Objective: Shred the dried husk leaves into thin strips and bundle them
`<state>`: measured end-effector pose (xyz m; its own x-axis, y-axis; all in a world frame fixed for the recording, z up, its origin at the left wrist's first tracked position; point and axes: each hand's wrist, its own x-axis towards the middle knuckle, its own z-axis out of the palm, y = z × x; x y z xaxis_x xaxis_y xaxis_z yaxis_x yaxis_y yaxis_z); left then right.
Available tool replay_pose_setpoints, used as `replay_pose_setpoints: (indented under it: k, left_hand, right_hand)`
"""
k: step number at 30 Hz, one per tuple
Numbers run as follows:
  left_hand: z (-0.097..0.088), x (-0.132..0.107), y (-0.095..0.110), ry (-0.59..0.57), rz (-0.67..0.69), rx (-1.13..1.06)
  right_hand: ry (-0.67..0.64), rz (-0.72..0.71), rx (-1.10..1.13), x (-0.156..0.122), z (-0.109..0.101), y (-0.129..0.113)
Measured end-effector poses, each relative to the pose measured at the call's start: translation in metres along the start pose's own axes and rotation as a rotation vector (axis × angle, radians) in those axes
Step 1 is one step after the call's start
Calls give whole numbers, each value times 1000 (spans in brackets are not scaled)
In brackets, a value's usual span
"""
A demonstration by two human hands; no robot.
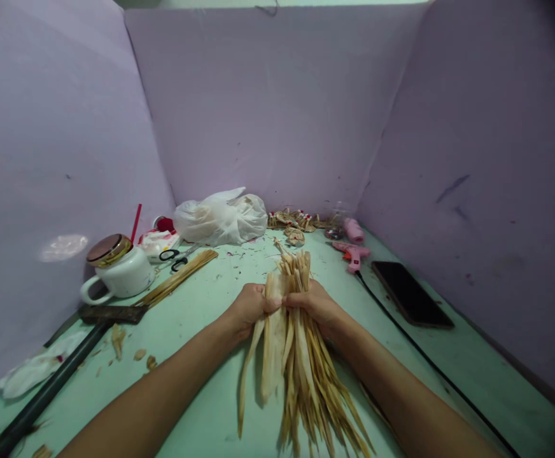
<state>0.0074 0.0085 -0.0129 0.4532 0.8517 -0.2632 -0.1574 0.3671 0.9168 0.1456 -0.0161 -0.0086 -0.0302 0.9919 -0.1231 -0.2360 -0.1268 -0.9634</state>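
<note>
Both hands meet over the middle of the pale green table. My right hand is closed round a thick bundle of dry straw-coloured plant strips, whose loose ends fan down toward me. Against the bundle's left side, my left hand pinches a broad, flat, paler strip. A thin strip also hangs below the left fingers. The right thumb touches the broad strip near its upper part. Fingers behind the bundle are hidden.
At left are a hammer, a lidded white mug, scissors and a sheaf of strips. Behind lie a white plastic bag and woven pieces. At right are a pink glue gun, its black cord and a phone.
</note>
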Motion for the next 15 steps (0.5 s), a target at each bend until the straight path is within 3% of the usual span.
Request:
replay_pose_setpoints:
  k: [5, 11, 15]
  left_hand:
    - [0, -2, 4, -96, -81, -149]
    - [-9, 0, 10, -132, -33, -116]
    - [-17, 4, 11, -99, -30, -124]
  right_hand:
    - [-66, 76, 116, -4, 2, -5]
    - [-72, 128, 158, -4, -3, -12]
    - [-104, 241, 226, -2, -12, -16]
